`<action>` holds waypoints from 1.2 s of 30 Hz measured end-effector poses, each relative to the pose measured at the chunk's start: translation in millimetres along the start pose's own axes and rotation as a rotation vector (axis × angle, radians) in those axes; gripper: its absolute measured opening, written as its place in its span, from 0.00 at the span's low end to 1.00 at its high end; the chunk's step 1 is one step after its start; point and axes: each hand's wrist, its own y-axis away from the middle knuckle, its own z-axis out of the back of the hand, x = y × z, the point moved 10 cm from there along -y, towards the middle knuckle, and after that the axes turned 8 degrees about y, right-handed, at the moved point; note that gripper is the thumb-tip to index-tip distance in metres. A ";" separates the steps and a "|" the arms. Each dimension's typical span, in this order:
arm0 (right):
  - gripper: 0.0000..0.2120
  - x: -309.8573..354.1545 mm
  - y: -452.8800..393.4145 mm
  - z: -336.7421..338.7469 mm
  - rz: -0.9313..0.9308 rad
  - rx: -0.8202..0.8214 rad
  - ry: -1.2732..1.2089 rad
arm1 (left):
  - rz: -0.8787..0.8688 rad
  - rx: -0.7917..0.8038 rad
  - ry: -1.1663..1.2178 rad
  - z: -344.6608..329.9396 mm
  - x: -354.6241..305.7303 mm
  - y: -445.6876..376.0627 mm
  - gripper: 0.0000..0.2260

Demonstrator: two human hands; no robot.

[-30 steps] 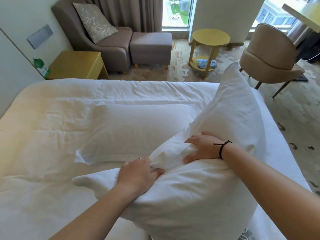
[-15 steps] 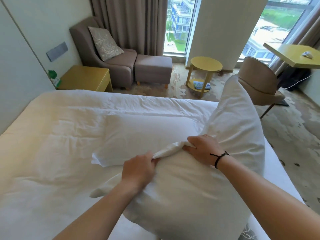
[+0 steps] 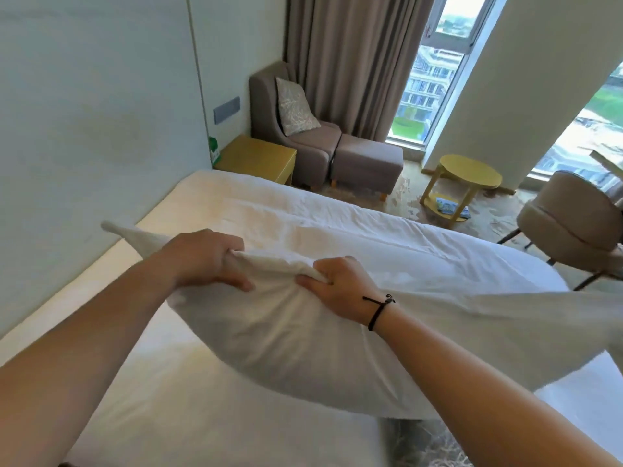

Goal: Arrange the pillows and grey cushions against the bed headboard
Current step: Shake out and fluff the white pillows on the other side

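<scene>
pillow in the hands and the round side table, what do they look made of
Pillow: white woven fabric, likely cotton, matte; it bunches and creases under both hands' grip, soft filling. Round side table: smooth yellow surface, probably painted wood or laminate; the look leaves it open.

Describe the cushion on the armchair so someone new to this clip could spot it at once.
Find the curtain by the window. In front of it stands a brown armchair beside a yellow bedside table. The cushion leans upright against its back: pale grey with a leafy pattern, unlike the plain white pillow over the bed.
</scene>
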 end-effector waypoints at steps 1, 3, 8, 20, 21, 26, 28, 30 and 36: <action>0.27 17.8 -8.6 -20.2 -0.004 0.016 -0.037 | 0.028 0.025 -0.012 0.3 24.1 13.1 0.32; 0.27 44.4 -22.6 -59.6 -0.020 0.054 -0.076 | 0.048 0.054 -0.082 -1.3 62.1 37.7 0.33; 0.23 61.4 -32.3 -136.9 -0.126 0.147 -0.025 | 0.024 0.000 -0.208 -30.1 103.8 72.9 0.32; 0.46 -53.1 25.1 -129.1 -0.175 0.374 0.448 | 0.115 -0.055 -0.188 -82.9 129.6 58.5 0.25; 0.47 -62.6 24.8 -127.6 -0.187 0.386 0.459 | 0.104 -0.037 -0.188 -83.3 127.4 53.0 0.26; 0.26 -80.7 7.9 -135.0 -0.200 0.357 0.483 | 0.090 0.032 -0.211 -87.4 122.3 22.1 0.22; 0.17 -85.2 -0.9 -139.8 -0.214 0.337 0.448 | 0.101 0.056 -0.222 -91.5 126.4 9.8 0.19; 0.15 -86.7 -9.5 -141.0 -0.228 0.315 0.409 | 0.116 0.072 -0.235 -93.3 132.4 -0.2 0.16; 0.18 -86.9 -20.7 -144.6 -0.194 0.374 0.409 | 0.155 0.096 -0.273 -89.3 150.6 -13.2 0.08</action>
